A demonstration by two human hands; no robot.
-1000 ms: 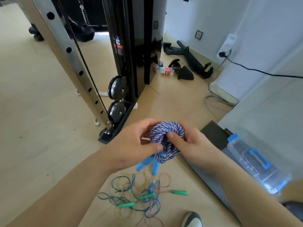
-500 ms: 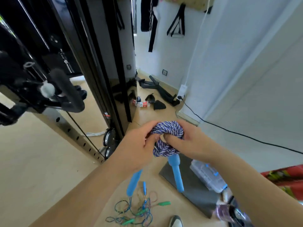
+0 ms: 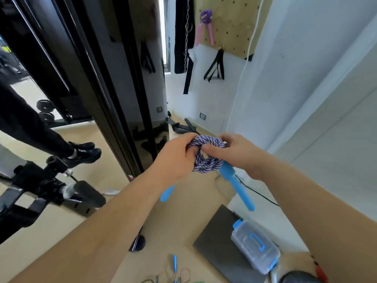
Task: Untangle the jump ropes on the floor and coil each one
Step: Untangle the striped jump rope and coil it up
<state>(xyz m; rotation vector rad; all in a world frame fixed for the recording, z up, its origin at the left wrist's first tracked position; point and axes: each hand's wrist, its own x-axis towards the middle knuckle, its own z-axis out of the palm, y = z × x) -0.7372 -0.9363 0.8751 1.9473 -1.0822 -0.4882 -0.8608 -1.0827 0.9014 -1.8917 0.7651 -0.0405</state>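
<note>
One jump rope apparently done, more to go: a purple-and-white braided rope (image 3: pixel 206 158) sat wound in a tight coil, held in the air above and left of a clear plastic box (image 3: pixel 255 248), its blue handles (image 3: pixel 237 186) dangling. Both hands were curled around it, the left hand (image 3: pixel 173 160) gripping the coil's left side and the right hand (image 3: pixel 234 154) pinching its right side, thumb pressed at the centre. Left of the box, thin coloured ropes (image 3: pixel 176 275), seemingly knotted together, lay on the floor, not yet coiled
</note>
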